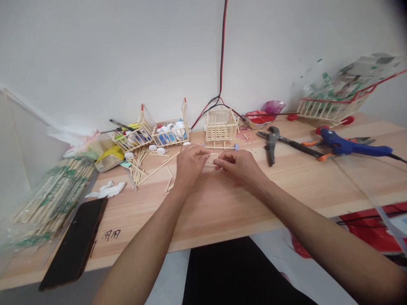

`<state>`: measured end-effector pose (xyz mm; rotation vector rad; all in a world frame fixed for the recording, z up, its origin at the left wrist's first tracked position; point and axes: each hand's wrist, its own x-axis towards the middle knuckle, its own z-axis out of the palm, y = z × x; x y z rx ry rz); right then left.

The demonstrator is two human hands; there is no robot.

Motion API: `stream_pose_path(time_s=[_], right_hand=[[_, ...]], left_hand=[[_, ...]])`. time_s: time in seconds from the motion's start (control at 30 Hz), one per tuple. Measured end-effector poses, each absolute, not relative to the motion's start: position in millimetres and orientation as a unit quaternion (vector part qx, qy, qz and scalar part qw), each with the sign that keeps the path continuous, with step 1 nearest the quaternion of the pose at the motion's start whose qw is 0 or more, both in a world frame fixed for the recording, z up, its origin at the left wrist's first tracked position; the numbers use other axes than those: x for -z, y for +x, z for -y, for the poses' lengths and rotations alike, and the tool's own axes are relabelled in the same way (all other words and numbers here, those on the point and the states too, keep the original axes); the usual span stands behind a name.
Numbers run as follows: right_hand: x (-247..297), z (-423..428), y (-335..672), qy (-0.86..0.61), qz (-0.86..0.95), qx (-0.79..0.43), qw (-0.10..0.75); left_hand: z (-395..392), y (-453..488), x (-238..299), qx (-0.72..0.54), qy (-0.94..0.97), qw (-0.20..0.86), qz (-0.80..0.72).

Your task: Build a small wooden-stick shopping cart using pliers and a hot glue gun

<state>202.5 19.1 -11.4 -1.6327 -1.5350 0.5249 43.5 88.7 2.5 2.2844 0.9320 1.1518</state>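
My left hand [188,166] and my right hand [237,166] meet over the middle of the wooden table [286,190], fingers curled in a pinch. Between the fingertips they hold a small piece made of thin wooden sticks [208,157], mostly hidden by the fingers. Just beyond the hands stands a small stick-built cage [221,125]. Loose sticks [152,171] lie scattered to the left of my left hand.
Two stick baskets with bottle caps [170,132] sit at the back left. A bundle of skewers in plastic [54,195] and a black phone [76,241] lie at the left edge. Pliers [271,144], a blue glue gun [349,146] and a stick cart [330,109] lie right.
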Motion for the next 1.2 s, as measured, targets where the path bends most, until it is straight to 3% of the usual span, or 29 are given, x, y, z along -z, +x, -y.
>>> stream_pose_path(time_s=[1.2], right_hand=[[13.2,-20.0,202.9,-0.636,0.606,-0.216,0.427]], left_hand=[[-87.3,43.5,-3.6,-0.414,0.823,0.209,-0.33]])
